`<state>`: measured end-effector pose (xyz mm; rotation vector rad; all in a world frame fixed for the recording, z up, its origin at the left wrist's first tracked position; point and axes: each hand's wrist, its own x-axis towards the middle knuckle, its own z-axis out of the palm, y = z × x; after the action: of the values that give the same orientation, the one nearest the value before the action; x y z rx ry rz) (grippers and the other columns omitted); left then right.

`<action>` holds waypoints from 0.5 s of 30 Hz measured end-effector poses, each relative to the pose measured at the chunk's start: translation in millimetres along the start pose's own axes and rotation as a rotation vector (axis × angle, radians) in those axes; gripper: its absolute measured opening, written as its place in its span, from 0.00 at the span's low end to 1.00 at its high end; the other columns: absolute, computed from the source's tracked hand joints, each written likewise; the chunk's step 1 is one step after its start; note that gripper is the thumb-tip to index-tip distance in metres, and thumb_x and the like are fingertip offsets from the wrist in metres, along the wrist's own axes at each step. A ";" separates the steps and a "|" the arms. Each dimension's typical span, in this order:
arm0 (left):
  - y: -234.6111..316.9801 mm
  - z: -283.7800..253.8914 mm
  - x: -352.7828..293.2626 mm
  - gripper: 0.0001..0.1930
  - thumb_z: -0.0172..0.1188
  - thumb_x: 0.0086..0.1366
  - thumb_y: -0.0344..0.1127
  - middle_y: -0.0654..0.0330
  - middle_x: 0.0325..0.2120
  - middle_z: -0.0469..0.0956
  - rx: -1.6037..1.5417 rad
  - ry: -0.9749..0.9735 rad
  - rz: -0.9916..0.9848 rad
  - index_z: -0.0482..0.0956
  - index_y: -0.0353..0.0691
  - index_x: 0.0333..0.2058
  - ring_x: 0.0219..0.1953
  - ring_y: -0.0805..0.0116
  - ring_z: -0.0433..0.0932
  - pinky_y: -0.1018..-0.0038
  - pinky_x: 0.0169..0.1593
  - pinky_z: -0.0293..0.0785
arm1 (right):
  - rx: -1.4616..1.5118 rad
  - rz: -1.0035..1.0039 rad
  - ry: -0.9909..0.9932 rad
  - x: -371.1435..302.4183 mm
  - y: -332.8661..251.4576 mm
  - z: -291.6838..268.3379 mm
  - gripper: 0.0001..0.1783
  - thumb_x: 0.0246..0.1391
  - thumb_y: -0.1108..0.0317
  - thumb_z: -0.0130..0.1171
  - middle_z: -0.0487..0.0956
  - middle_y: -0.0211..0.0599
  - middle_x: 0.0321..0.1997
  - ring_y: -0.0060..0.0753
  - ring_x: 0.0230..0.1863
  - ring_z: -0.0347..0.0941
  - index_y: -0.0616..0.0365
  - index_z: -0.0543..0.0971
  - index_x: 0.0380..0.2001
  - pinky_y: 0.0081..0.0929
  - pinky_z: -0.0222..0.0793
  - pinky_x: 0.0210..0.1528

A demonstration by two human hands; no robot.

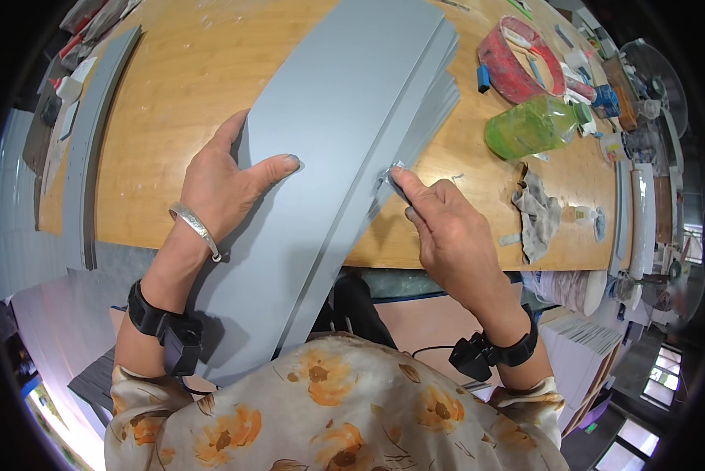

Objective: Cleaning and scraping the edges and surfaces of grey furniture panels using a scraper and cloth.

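Here, wooden table (172, 102), grey sheets (329, 157); cluttered workshop, windows (643, 436) beyond

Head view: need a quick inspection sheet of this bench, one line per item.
Surface: wooden table, orange-brown, pale smears near the far edge.
Job's things: stack of long grey panels laid across the table, its near end overhanging the edge; small pale piece pinched at the stack's right edge.
Clutter: green plastic bottle on its side, red tape roll, grey rag, small bits along the right edge.
Grippers: left hand flat on the top panel; right hand pinching the pale piece.
Cables: thin black lead by the right wrist strap.
Surroundings: stacked white sheets at lower right.
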<state>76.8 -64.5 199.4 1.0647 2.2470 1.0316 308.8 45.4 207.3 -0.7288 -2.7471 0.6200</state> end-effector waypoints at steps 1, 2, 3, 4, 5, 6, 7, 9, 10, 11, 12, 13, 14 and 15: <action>-0.8 -0.1 0.1 0.42 0.71 0.46 0.48 0.46 0.39 0.77 -0.003 -0.003 0.003 0.64 0.26 0.53 0.41 0.60 0.77 0.71 0.45 0.73 | 0.005 -0.002 0.009 0.3 0.9 0.5 0.28 0.43 0.82 0.50 0.68 0.42 0.27 0.43 0.22 0.70 0.55 0.71 0.52 0.36 0.69 0.24; -1.7 -0.1 0.0 0.42 0.71 0.46 0.48 0.46 0.39 0.77 -0.003 -0.002 0.000 0.64 0.26 0.53 0.41 0.60 0.77 0.71 0.45 0.73 | 0.010 -0.004 0.019 0.8 1.4 1.0 0.29 0.43 0.82 0.50 0.68 0.42 0.27 0.43 0.22 0.70 0.54 0.71 0.52 0.36 0.69 0.24; -2.6 -0.2 -0.1 0.42 0.71 0.45 0.49 0.46 0.39 0.77 0.005 0.003 0.008 0.64 0.27 0.53 0.41 0.60 0.77 0.71 0.45 0.73 | 0.012 -0.005 0.016 1.7 1.3 1.1 0.29 0.43 0.82 0.50 0.68 0.42 0.27 0.43 0.22 0.70 0.54 0.71 0.52 0.36 0.69 0.24; -3.3 0.0 0.3 0.42 0.71 0.45 0.49 0.46 0.39 0.77 0.012 0.008 0.016 0.64 0.27 0.53 0.41 0.60 0.77 0.71 0.45 0.73 | 0.017 0.001 0.004 3.0 0.7 0.5 0.29 0.43 0.82 0.50 0.68 0.42 0.27 0.43 0.22 0.70 0.54 0.71 0.52 0.37 0.70 0.24; -3.0 0.3 0.3 0.42 0.71 0.45 0.49 0.46 0.39 0.77 0.011 0.007 0.015 0.64 0.27 0.53 0.41 0.60 0.77 0.71 0.45 0.73 | 0.023 0.007 -0.008 3.7 0.6 0.4 0.29 0.43 0.82 0.50 0.68 0.42 0.27 0.43 0.22 0.70 0.54 0.71 0.52 0.37 0.70 0.24; -1.8 0.8 0.2 0.42 0.71 0.45 0.49 0.46 0.39 0.78 0.017 0.006 -0.010 0.65 0.28 0.53 0.41 0.60 0.77 0.71 0.45 0.73 | 0.023 0.008 -0.010 3.6 0.9 0.9 0.29 0.43 0.82 0.50 0.68 0.42 0.27 0.43 0.22 0.70 0.54 0.71 0.52 0.37 0.70 0.24; -1.3 0.6 -0.2 0.42 0.71 0.45 0.50 0.46 0.39 0.78 0.026 0.008 -0.037 0.65 0.28 0.53 0.42 0.59 0.77 0.71 0.46 0.73 | 0.007 0.006 -0.031 3.5 1.3 1.9 0.29 0.42 0.82 0.50 0.68 0.42 0.27 0.43 0.22 0.70 0.54 0.71 0.52 0.36 0.70 0.24; -2.1 0.0 -0.3 0.42 0.71 0.45 0.50 0.45 0.39 0.77 0.016 0.007 -0.019 0.65 0.28 0.53 0.42 0.59 0.77 0.71 0.46 0.73 | -0.006 0.003 -0.053 3.7 3.3 4.8 0.29 0.42 0.82 0.50 0.68 0.42 0.27 0.43 0.22 0.70 0.53 0.71 0.52 0.36 0.70 0.24; -2.4 0.5 -0.5 0.43 0.71 0.45 0.51 0.45 0.39 0.77 0.000 0.004 0.003 0.65 0.27 0.53 0.42 0.59 0.77 0.70 0.46 0.73 | -0.029 -0.014 -0.030 3.1 5.2 6.6 0.29 0.42 0.82 0.50 0.68 0.42 0.27 0.43 0.21 0.70 0.54 0.72 0.52 0.35 0.69 0.23; -2.3 0.6 -0.5 0.43 0.71 0.45 0.51 0.45 0.39 0.77 0.001 0.002 0.001 0.65 0.27 0.53 0.42 0.59 0.77 0.70 0.46 0.73 | -0.052 -0.032 -0.007 2.9 6.3 7.7 0.29 0.42 0.82 0.50 0.67 0.42 0.27 0.42 0.21 0.70 0.54 0.72 0.52 0.34 0.69 0.22; -1.8 0.5 -0.5 0.43 0.71 0.45 0.51 0.45 0.39 0.77 0.024 0.004 0.014 0.64 0.27 0.53 0.42 0.59 0.77 0.70 0.46 0.72 | -0.051 -0.030 -0.008 2.9 6.6 8.2 0.29 0.42 0.82 0.50 0.67 0.42 0.27 0.42 0.21 0.70 0.54 0.72 0.52 0.34 0.69 0.22; -1.8 0.4 -0.5 0.43 0.71 0.45 0.51 0.44 0.39 0.77 0.049 0.007 0.025 0.64 0.26 0.53 0.42 0.58 0.77 0.70 0.46 0.72 | -0.063 -0.039 0.007 3.5 6.7 9.1 0.29 0.41 0.82 0.50 0.67 0.42 0.27 0.42 0.20 0.70 0.53 0.72 0.51 0.34 0.69 0.22; -3.4 0.5 -0.6 0.43 0.71 0.45 0.51 0.44 0.39 0.77 0.051 0.006 0.023 0.64 0.26 0.53 0.42 0.58 0.77 0.70 0.46 0.72 | -0.075 -0.049 0.022 4.2 6.8 10.0 0.29 0.41 0.82 0.50 0.67 0.42 0.26 0.42 0.20 0.70 0.53 0.72 0.51 0.33 0.69 0.21; -6.1 0.4 -0.8 0.43 0.71 0.46 0.51 0.44 0.40 0.77 0.043 0.013 0.031 0.64 0.26 0.53 0.43 0.58 0.77 0.70 0.46 0.72 | -0.072 -0.048 0.022 5.2 6.6 10.6 0.29 0.41 0.82 0.50 0.67 0.42 0.26 0.42 0.20 0.70 0.53 0.72 0.51 0.33 0.69 0.21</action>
<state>74.8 -67.5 194.4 1.1169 2.2794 1.0096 303.8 49.7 195.5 -0.6793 -2.7703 0.5031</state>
